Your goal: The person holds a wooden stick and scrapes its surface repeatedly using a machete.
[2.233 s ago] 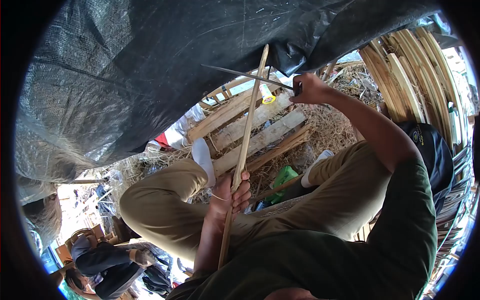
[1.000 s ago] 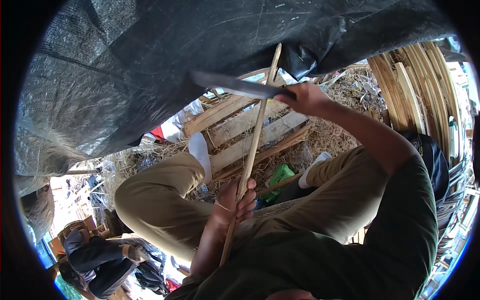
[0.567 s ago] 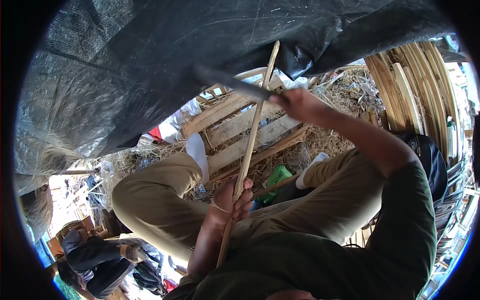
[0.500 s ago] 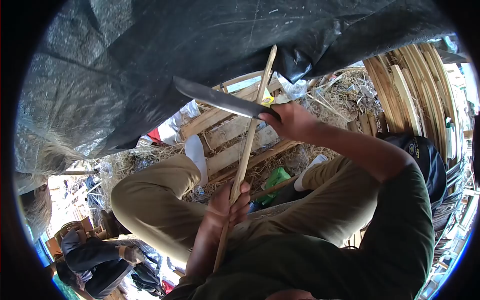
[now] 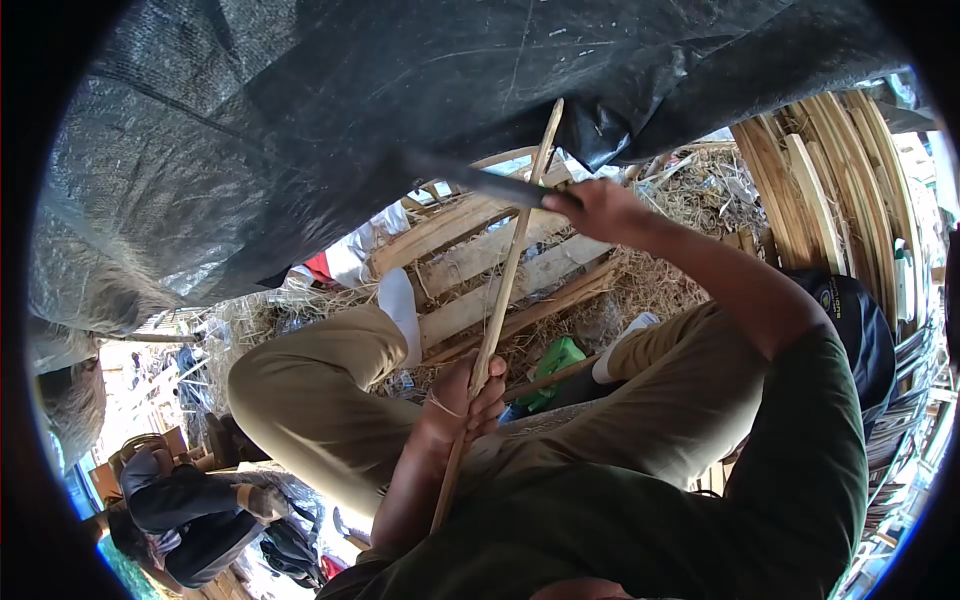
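Observation:
A long pale wooden stick point(image 5: 506, 285) slants up from my lap, its pointed tip near the black tarp. Wrapped round its lower part is my left hand point(image 5: 466, 398), with a thin band at the wrist. My right hand point(image 5: 598, 210) is closed on the dark handle of a large knife point(image 5: 500, 187). The blade, blurred by motion, points left and crosses the upper part of the stick. Whether the edge touches the wood cannot be made out.
Black tarp point(image 5: 300, 130) hangs across the top. Wooden slats point(image 5: 480, 255) lie over straw beyond my feet. Stacked planks point(image 5: 840, 180) and a black bag point(image 5: 860, 330) are at the right. Green plastic point(image 5: 555, 368) lies between my legs. Another person point(image 5: 195, 510) sits at lower left.
The knife and my right hand have moved down along the stick, then back up and slightly right. My left hand has kept its hold on the stick.

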Demonstrator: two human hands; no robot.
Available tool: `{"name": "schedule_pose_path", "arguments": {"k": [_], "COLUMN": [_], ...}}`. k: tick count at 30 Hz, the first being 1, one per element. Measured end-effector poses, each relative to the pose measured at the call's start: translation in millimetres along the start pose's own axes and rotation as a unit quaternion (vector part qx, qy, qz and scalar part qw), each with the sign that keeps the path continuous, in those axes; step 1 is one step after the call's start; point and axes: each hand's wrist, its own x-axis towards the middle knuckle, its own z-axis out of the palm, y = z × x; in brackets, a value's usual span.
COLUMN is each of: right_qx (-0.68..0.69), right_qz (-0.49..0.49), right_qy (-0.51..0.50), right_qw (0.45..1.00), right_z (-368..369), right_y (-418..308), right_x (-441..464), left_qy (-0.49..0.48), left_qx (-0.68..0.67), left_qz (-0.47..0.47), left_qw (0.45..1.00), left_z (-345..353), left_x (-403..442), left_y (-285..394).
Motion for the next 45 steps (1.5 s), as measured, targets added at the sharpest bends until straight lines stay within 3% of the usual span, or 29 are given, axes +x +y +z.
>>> {"name": "schedule_pose_path", "arguments": {"k": [2,4,5,8,9,10,12,15,16,18,19,20,23,24,26,29,30,32,33,36,38,40,42,44,45], "right_qx": [0.006,-0.042,-0.085,-0.044,-0.044,-0.028,-0.033,-0.085,-0.09,-0.077,-0.053,-0.121,-0.071,-0.179,-0.058,-0.087,-0.03,-0.023,0.01,0.011,-0.027,-0.037,-0.032,-0.006,-0.085], "right_qz": [0.085,-0.004,-0.098,-0.103,-0.076,0.025,0.017,-0.045,-0.145,-0.022,-0.014,-0.003,0.06,-0.003,-0.107,-0.044,-0.11,-0.005,-0.042,-0.044,-0.227,-0.242,-0.113,-0.083,-0.13], "right_qy": [-0.081,-0.083,-0.002,0.004,0.018,-0.014,0.016,-0.071,0.02,-0.117,-0.098,-0.047,-0.077,-0.061,-0.051,-0.122,0.008,0.008,0.033,-0.052,0.141,0.169,0.016,0.071,0.097], "right_qw": [0.993,0.996,0.992,0.994,0.996,0.999,0.999,0.993,0.985,0.99,0.994,0.991,0.993,0.982,0.991,0.988,0.994,1.0,0.999,0.998,0.963,0.955,0.993,0.994,0.983], "right_z": [0,31,42,22,15,-4,0,26,29,1,-5,-6,-15,17,38,4,18,5,5,26,50,51,20,11,28], "right_y": [-1,-24,-22,-8,4,1,28,-23,-29,-34,-24,-2,3,4,-26,-37,-7,15,17,-35,-32,-35,-25,-8,0], "right_x": [1,-22,-35,-19,-8,-3,8,-30,-44,-35,-27,-12,-4,-8,-41,-35,-22,-5,-7,-42,-58,-61,-41,-27,-26], "left_qy": [-0.001,-0.01,-0.015,0.011,0.022,0.041,0.076,0.082,0.086,0.096,0.094,0.092,0.102,0.108,0.078,0.069,0.071,0.068,0.066,0.043,0.026,0.019,0.017,0.011,0.008], "left_qx": [-0.015,-0.023,-0.022,-0.001,0.004,0.021,0.059,0.065,0.067,0.083,0.093,0.101,0.125,0.131,0.075,0.064,0.062,0.053,0.051,0.02,0.004,-0.001,-0.016,-0.022,-0.021], "left_qz": [-0.014,-0.021,-0.02,-0.02,-0.011,-0.007,0.011,0.019,0.025,0.027,0.047,0.067,0.075,0.071,0.038,0.012,0.014,0.021,0.029,0.009,0.011,0.009,0.017,0.02,0.022], "left_qw": [1.0,0.999,0.999,1.0,1.0,0.999,0.995,0.994,0.994,0.991,0.99,0.988,0.984,0.983,0.993,0.996,0.995,0.996,0.996,0.999,1.0,1.0,1.0,1.0,0.999], "left_z": [0,2,3,-1,0,4,9,13,13,9,7,5,10,14,9,4,5,10,12,12,11,6,5,5,4], "left_x": [-2,0,0,-1,2,1,-4,-7,-6,-6,-5,-4,-6,-5,-3,-1,-1,-5,-5,-2,-1,-2,1,0,1], "left_y": [1,1,0,-3,-2,-3,0,0,-1,-3,-4,-6,-1,1,1,5,4,4,6,10,7,5,4,1,2]}}
